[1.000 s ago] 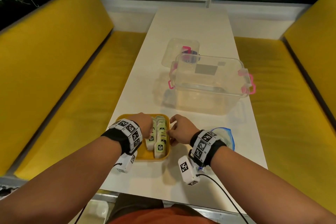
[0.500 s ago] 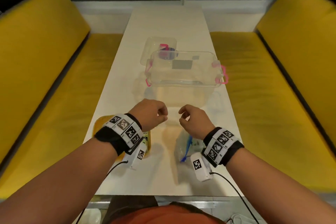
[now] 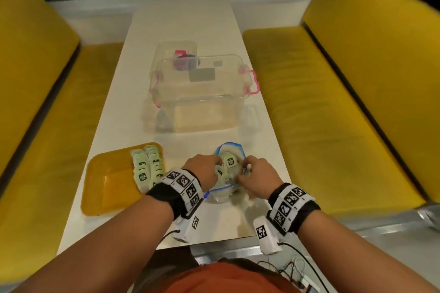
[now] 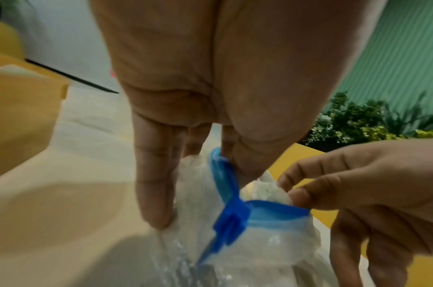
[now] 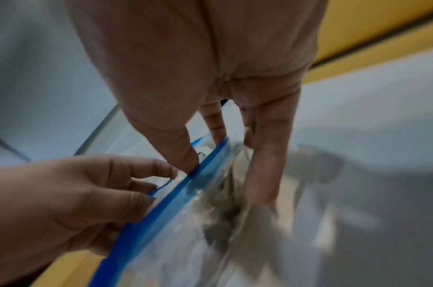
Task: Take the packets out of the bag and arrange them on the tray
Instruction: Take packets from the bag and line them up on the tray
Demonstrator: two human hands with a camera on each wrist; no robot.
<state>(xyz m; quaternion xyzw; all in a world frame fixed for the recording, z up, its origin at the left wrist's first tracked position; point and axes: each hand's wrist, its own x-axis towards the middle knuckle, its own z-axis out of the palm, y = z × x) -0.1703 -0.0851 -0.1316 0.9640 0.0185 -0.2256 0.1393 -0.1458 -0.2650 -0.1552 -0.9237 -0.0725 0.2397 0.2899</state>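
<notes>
A clear zip bag [image 3: 229,150] with a blue rim lies on the white table [image 3: 181,21], right of the yellow tray [image 3: 107,183]. Several pale green packets [image 3: 147,166] stand in two rows along the tray's right side. My left hand [image 3: 209,170] pinches the bag's left rim [image 4: 222,174] between thumb and finger. Across from it, my right hand [image 3: 250,169] pinches the right rim, thumb [image 5: 183,151] inside and fingers [image 5: 262,174] outside. The mouth is pulled apart, and one packet [image 3: 230,161] shows inside. More packets in the bag are blurred.
A clear storage box [image 3: 202,93] with pink latches stands just beyond the bag, its lid [image 3: 176,52] behind it. Yellow benches [image 3: 47,126] flank the table on both sides. The table's near edge [image 3: 214,242] runs under my wrists.
Both hands left the tray, lifted, and moved right to the bag. They now hold its rim on either side. The tray's packets stay where they were.
</notes>
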